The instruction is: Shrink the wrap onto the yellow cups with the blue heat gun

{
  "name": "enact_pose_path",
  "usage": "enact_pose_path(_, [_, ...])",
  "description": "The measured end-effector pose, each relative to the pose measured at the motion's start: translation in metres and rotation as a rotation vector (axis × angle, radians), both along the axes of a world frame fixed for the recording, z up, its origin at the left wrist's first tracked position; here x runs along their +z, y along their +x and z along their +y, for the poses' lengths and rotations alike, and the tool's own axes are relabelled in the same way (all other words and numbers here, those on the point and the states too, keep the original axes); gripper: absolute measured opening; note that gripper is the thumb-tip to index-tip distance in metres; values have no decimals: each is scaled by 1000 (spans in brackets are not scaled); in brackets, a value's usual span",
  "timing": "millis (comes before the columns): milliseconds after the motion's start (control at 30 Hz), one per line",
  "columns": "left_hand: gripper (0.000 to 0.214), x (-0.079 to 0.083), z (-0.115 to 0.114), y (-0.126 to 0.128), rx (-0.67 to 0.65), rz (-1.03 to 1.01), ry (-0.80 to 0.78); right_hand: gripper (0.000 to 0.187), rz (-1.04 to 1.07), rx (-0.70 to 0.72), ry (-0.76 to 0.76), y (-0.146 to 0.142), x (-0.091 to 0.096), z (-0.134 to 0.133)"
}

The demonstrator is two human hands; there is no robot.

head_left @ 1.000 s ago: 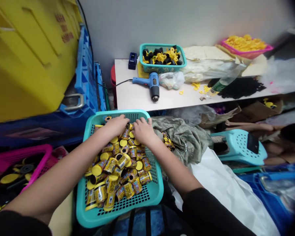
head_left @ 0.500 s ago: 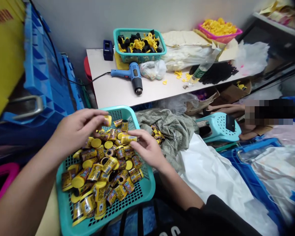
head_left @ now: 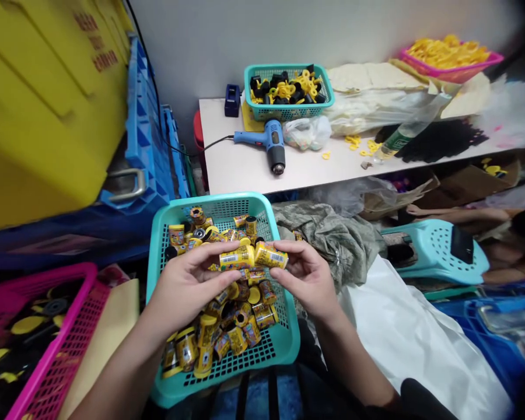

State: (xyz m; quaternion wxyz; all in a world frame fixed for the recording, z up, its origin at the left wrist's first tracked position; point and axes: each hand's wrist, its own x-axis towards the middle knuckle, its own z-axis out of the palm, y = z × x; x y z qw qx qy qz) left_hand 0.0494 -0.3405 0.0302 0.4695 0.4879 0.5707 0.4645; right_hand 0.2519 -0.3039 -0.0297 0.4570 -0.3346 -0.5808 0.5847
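Observation:
My left hand (head_left: pixel 192 280) is closed on a small yellow labelled tub (head_left: pixel 237 258), lying sideways between thumb and fingers. A matching yellow tub (head_left: pixel 271 256) is gripped in my right hand (head_left: pixel 308 277). The two tubs meet end to end, or nearly so, with printed labels and barcodes facing me. Below them a turquoise plastic basket (head_left: pixel 291 338) holds many more such tubs (head_left: pixel 236 340), some with yellow lids and some showing dark ends. My hands hide part of that pile.
A white table (head_left: pixel 240 169) at the back bears a blue heat gun (head_left: pixel 271 143) and a turquoise basket of black and yellow parts (head_left: pixel 289 111). On the left is a pink basket (head_left: pixel 48 350). To the right are a turquoise stool (head_left: pixel 441 248) and another person's arm (head_left: pixel 459 214).
My hands have come together above the basket, each with a tub, bringing the two tubs end to end. The view has turned left, showing more of the pink basket.

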Motion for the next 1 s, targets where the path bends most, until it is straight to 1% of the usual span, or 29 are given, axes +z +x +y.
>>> enact_pose_path(100, [35, -1, -1, 1, 11, 58, 7, 37, 9, -16, 42, 1, 1, 0])
enact_pose_path(233, [36, -4, 1, 3, 24, 135, 46, 38, -6, -50, 42, 1, 3, 0])
enact_pose_path(333, [36, -4, 1, 4, 15, 152, 55, 38, -13, -76, 38, 2, 5, 0])
enact_pose_path(400, [36, -5, 0, 5, 18, 169, 44, 42, -16, -78, -3, 1, 5, 0])
enact_pose_path(500, [40, -10, -2, 7, 48, 195, 21, 46, -15, -76, -125, 0, 4, 0])
enact_pose_path(600, [41, -15, -2, 9, 77, 199, 53, 44, 13, -56, -172, -1, 2, 0])
enact_pose_path(667, [37, -16, -2, 11, 61, 219, 76, 38, 28, -61, -143, -1, 1, 2])
enact_pose_path(800, [28, -15, -2, 12, -33, 278, 178, 21, 83, -98, 12, 2, -2, 5])
enact_pose_path(867, [28, -14, -4, 11, -58, 318, 261, 19, 76, -112, 56, 3, -2, 6])
enact_pose_path(933, [26, -14, -5, 9, -80, 340, 329, 22, 30, -142, 70, 4, -1, 6])
enact_pose_path(1000, [24, -15, -4, 10, -101, 343, 360, 23, 2, -164, 90, 4, 2, 4])
